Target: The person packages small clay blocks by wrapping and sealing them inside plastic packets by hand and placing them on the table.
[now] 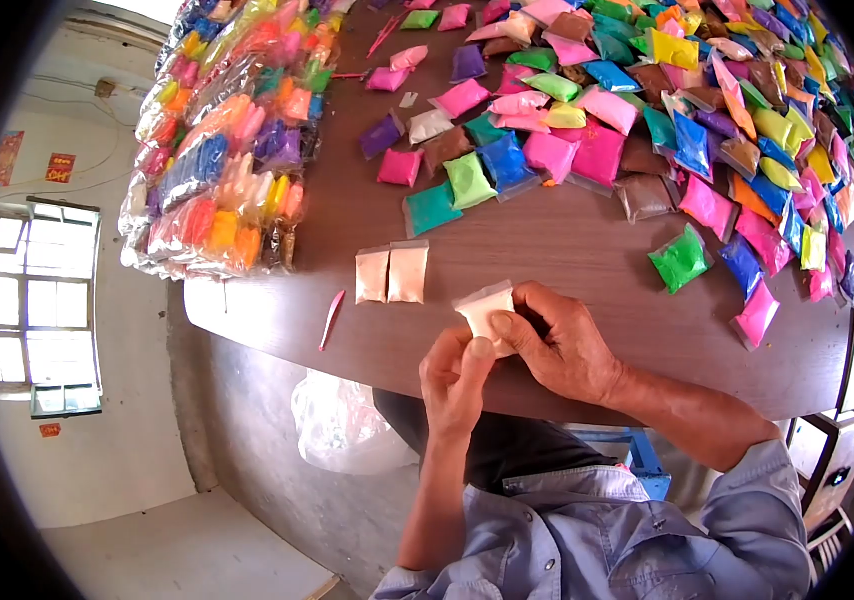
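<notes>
Between my two hands, just over the table's near edge, is a small clear packet of pale cream clay-like stuff. My right hand pinches its right side, thumb across the front. At its lower left corner, my left hand closes thumb and fingers on the packet. Two peach-coloured packets lie side by side on the table, ahead and to the left. Left of my hands rests a thin pink-and-white plastic tool.
Loose packets in many colours cover the far and right part of the brown table. Bagged bundles of coloured packets are stacked at the left. Below the near edge hang a white plastic bag and a blue stool.
</notes>
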`<action>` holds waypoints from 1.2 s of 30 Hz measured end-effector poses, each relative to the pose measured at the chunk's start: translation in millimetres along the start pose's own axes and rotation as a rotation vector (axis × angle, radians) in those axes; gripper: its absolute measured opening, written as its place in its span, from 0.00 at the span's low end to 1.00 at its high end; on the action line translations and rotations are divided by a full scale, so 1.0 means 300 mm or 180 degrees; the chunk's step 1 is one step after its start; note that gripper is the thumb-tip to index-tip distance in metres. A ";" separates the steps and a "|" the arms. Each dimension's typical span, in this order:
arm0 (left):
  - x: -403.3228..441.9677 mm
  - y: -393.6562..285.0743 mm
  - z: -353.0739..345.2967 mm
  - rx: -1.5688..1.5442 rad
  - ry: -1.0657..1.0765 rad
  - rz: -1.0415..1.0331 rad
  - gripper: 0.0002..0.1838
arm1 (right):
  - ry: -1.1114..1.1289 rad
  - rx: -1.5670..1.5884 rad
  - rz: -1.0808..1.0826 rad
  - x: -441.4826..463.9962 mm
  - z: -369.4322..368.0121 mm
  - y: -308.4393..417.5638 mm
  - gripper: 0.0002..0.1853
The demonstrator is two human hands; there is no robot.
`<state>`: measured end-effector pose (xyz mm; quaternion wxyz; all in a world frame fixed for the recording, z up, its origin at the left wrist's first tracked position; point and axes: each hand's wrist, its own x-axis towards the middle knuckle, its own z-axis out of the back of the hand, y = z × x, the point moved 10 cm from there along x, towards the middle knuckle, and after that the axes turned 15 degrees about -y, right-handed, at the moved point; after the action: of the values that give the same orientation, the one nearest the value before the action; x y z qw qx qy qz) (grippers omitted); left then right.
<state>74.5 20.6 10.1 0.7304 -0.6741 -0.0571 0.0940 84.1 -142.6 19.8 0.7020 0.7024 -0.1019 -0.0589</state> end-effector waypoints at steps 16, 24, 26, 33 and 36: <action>0.005 0.025 0.001 -0.0768 -0.0063 0.0441 0.10 | 0.0089 0.0202 -0.0056 -0.005 -0.011 0.014 0.10; 0.010 0.032 0.004 -0.0994 -0.0013 0.0369 0.10 | 0.0182 0.0165 0.0074 -0.010 -0.012 0.051 0.08; 0.008 0.027 0.000 -0.1051 0.0029 0.0345 0.10 | 0.0238 0.0199 -0.0132 -0.014 -0.017 0.027 0.07; 0.010 0.039 0.015 -0.0903 -0.0058 0.0449 0.10 | -0.0021 0.0209 0.0272 -0.003 0.005 0.029 0.06; 0.012 0.046 0.019 -0.0956 -0.0014 0.0400 0.10 | -0.0039 0.0158 0.0323 -0.001 0.007 0.037 0.06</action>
<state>76.0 28.1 -3.3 0.6140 -0.7777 -0.0298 0.1314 82.5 -144.6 30.8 0.6858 0.7131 -0.1430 -0.0249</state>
